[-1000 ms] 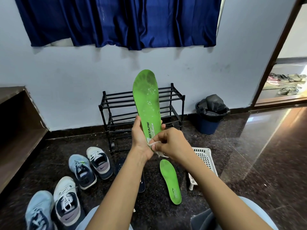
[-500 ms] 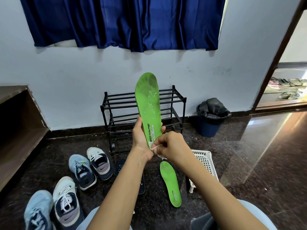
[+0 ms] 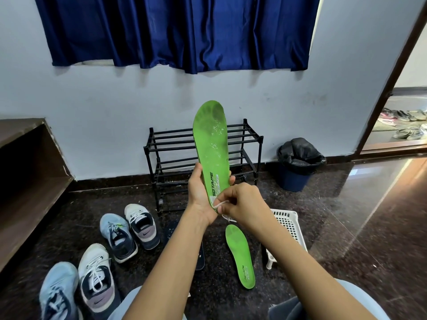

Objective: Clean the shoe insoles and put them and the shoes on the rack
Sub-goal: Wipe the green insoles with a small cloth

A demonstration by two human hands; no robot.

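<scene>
Green foam, scuffed grey at the toe and flecked with white specks, makes up the insole (image 3: 213, 144) held upright in the middle of the view, toe up and heel down. The left grip (image 3: 199, 192), a bare hand, is closed round its heel end, thumb on the left edge and fingertips showing at the right edge. The right grip (image 3: 245, 204) has its fingers curled and pinches a small white wipe (image 3: 219, 204) against the insole's heel, just beside the left palm.

A second green insole (image 3: 240, 255) lies flat on the dark stone floor (image 3: 346, 227) below the hands, next to a white plastic basket (image 3: 288, 227). A dark insole (image 3: 200, 257) lies partly hidden under the left forearm.

The black rack (image 3: 175, 144) stands against the wall behind the held insole, with nothing on its bars. Four shoes sit on the floor to the left: a white shoe (image 3: 142, 225) beside a light blue shoe (image 3: 119, 236), and nearer the person another white shoe (image 3: 97, 276) beside another blue shoe (image 3: 59, 294).

A blue bin (image 3: 298, 165) lined with a black bag stands right of the rack, and a dark blue curtain (image 3: 180, 31) hangs above.
</scene>
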